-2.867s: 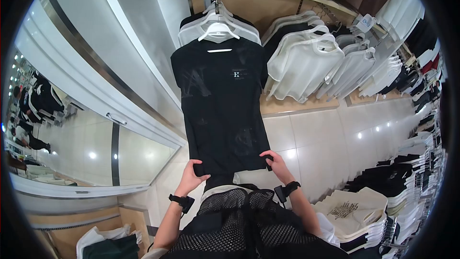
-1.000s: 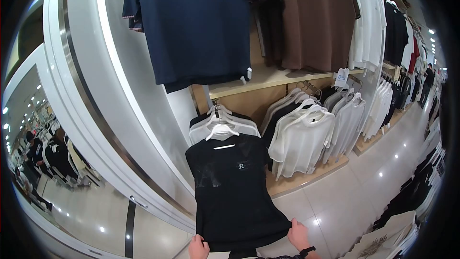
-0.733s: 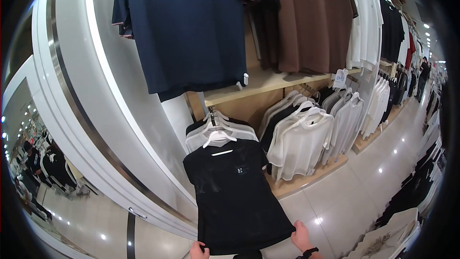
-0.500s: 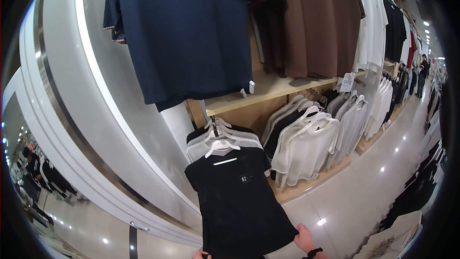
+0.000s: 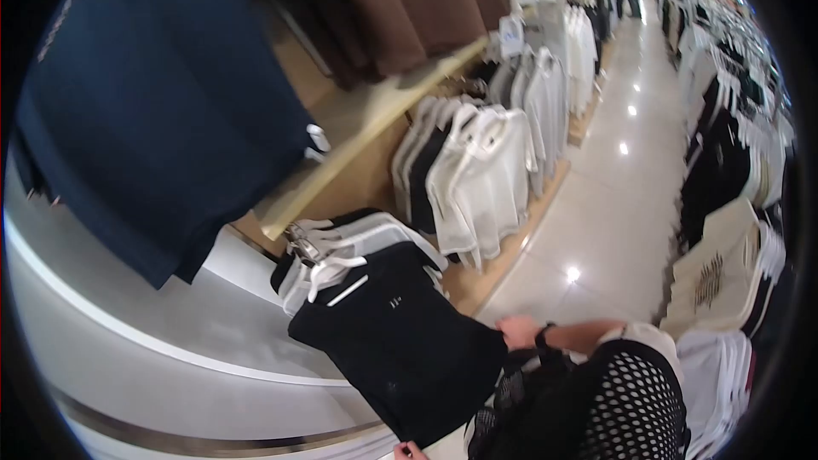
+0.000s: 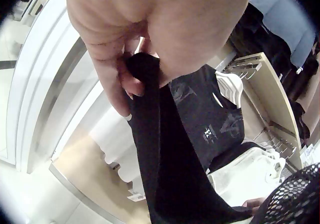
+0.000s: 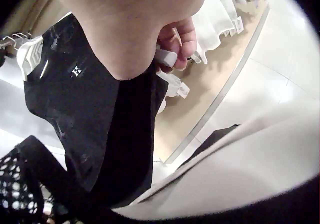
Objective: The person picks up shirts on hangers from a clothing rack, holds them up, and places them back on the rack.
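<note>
A black T-shirt [image 5: 400, 332] with a small light chest print hangs on a white hanger [image 5: 336, 277] at the end of a rail. Its lower part is drawn out toward me. My left hand [image 5: 411, 451], at the bottom edge of the head view, pinches one hem corner; in the left wrist view the fingers [image 6: 131, 83] curl over the black cloth. The opposite hem corner is gripped by my right hand [image 5: 516, 332]. Beside the right fingertips a small white plastic piece [image 7: 166, 57] shows. In the left wrist view the cloth stretches between both hands.
Behind the T-shirt hang white and black tops, with more white shirts [image 5: 486, 179] to the right. A navy shirt [image 5: 162, 111] and a brown shirt [image 5: 417, 8] hang above a wooden shelf [image 5: 375, 136]. Another garment rack [image 5: 716, 273] lines the aisle's right side.
The head view first rose from the T-shirt, then swung right and tilted, showing more aisle. Both hands keep hold of the hem, while the T-shirt stays on its hanger.
</note>
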A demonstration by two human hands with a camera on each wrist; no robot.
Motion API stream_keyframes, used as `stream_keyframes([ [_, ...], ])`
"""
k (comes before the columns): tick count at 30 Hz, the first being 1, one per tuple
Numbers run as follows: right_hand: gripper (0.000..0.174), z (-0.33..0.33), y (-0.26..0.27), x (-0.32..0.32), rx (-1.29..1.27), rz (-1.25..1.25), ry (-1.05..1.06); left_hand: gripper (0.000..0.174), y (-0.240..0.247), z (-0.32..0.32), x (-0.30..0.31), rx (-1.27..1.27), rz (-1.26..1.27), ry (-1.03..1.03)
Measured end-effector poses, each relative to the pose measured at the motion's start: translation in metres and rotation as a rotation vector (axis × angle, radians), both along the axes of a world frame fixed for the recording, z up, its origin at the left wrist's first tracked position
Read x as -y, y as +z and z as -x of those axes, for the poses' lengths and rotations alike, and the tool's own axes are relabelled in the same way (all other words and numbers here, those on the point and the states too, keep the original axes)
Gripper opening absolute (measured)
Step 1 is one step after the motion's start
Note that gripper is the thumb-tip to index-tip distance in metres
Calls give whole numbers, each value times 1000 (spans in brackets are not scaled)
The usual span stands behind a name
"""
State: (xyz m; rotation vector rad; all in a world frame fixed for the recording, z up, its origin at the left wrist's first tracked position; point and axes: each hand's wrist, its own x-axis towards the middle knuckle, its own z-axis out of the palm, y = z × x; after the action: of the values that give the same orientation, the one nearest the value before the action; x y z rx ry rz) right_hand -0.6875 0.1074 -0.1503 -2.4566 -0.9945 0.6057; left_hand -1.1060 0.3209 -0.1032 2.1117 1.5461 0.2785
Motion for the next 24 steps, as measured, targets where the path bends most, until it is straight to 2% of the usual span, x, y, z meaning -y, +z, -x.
stream_keyframes([
  [1, 32, -8, -6, -10, 18, 13, 36, 45, 3, -6, 4, 20, -29, 27],
  [2, 28, -15, -14, -24, 51, 24, 34, 46, 55, -25, 12, -118, -7, -62],
  [3, 31, -19, 15, -33, 20, 72, 54, 44, 33, -20, 2, -10, -51, -86],
  [4, 34, -27, 5, -42, 54, 34, 87, 43, 11, -21, -5, -33, -34, -19],
  [5, 35, -34, 17, -50, 27, 70, 115, 43, -19, -29, -12, -56, -32, -28],
  [7, 36, -46, 40, -72, 27, 113, 180, 15, -71, -13, -23, 513, 14, 56],
  [9, 37, -73, 42, -92, 81, 118, 294, 20, -59, -31, -15, 539, -34, 81],
  [10, 38, -82, 69, -97, 78, 73, 305, 19, -75, -27, -21, 580, 22, 125],
  [11, 37, -95, 54, -106, 97, 1, 256, 19, -87, -29, -28, 639, 77, 164],
  [12, 35, -105, 69, -113, 96, 41, 241, 19, -72, -43, -26, 637, 73, 183],
  [14, 31, -117, 96, -118, 108, 9, 182, 19, -33, -77, -18, 454, -38, 184],
  [15, 29, -123, 103, -117, 106, -7, 149, 20, -42, -79, -22, 489, -79, 129],
  [17, 29, -140, 94, -118, 119, -7, 115, 23, -54, -92, -30, 585, -35, 161],
  [22, 28, -156, 67, -110, 104, -76, 47, 30, -46, -108, -43, 543, -74, 133],
  [24, 29, -162, 48, -108, 102, -70, 115, 30, -35, -114, -45, 548, -85, 109],
])
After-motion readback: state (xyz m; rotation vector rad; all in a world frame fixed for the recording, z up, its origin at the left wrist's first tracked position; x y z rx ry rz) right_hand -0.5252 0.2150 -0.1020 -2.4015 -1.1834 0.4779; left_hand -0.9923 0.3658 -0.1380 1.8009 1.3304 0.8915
